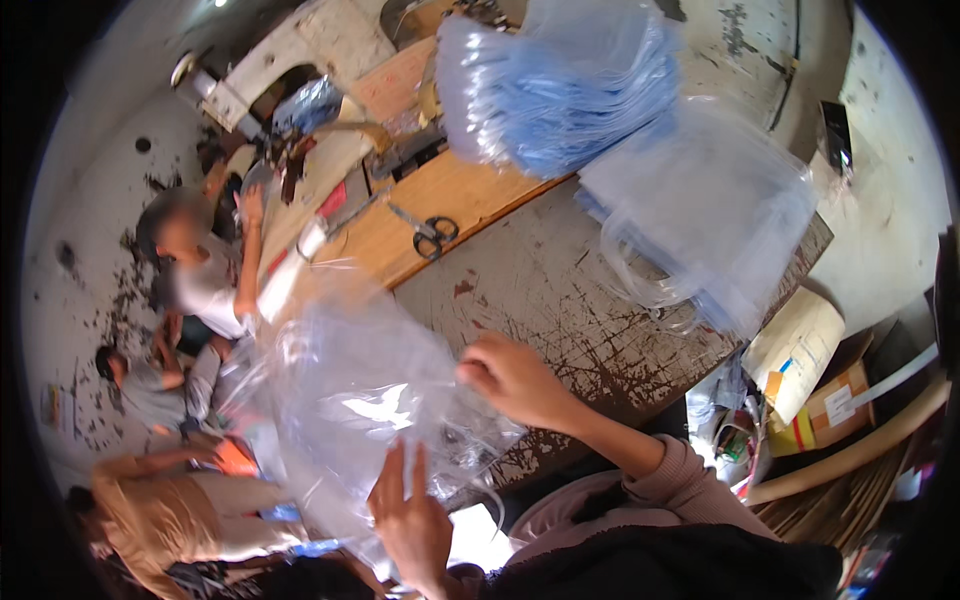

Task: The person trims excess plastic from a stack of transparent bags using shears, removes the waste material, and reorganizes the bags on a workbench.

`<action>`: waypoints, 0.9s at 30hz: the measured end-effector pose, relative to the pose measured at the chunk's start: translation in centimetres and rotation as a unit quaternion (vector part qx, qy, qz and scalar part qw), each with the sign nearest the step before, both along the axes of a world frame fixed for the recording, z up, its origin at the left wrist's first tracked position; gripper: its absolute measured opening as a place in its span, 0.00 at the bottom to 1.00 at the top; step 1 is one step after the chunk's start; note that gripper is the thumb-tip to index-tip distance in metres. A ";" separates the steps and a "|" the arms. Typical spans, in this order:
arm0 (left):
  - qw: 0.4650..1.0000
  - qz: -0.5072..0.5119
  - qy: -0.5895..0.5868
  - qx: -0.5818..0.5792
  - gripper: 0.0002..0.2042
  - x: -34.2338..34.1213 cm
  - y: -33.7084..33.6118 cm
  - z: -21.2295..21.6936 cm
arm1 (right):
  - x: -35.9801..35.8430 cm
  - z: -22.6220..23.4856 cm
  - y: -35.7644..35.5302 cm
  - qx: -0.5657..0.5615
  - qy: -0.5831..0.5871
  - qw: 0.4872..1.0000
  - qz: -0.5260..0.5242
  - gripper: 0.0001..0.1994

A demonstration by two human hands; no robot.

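1. A clear plastic bag is held over the worn table, at eight o'clock from the scissors.
2. It is pinched at its top edge by the clenched right hand; the left hand is laid flat against it, fingers released.
3. The film is best kept taut.
4. Open room lies at one o'clock, short of the stacked bags; the table edge runs close below.
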State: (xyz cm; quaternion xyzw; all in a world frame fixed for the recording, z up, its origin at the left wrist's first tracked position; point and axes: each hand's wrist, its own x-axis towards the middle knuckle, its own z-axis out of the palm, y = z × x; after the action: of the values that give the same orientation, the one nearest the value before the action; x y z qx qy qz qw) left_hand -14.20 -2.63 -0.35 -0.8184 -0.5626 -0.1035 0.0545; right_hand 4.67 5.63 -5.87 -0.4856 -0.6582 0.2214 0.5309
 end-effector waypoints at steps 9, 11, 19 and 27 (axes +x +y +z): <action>0.960 -0.182 -0.079 -0.197 0.38 6.2 2.5 -2.6 | 5.2 -2.3 -5.3 -0.314 0.206 0.925 0.055 0.08; 0.964 -0.172 -0.077 -0.186 0.38 6.3 3.0 -3.9 | 6.1 -1.6 -6.2 -0.289 0.197 0.935 0.062 0.08; 0.963 -0.183 -0.112 -0.163 0.39 5.6 3.3 -5.4 | 6.1 -0.9 -9.9 -0.407 0.289 0.866 0.010 0.06; 0.961 -0.212 -0.082 -0.160 0.39 4.6 3.8 -4.6 | 6.5 -0.3 -9.6 -0.435 0.349 0.829 0.027 0.05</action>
State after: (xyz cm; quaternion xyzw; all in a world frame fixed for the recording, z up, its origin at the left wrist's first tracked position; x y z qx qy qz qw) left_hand -9.61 1.12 -4.99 -0.9058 -0.3877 -0.0885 -0.1466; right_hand 11.18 -3.93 -6.14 -0.5385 -0.2771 0.6543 0.4529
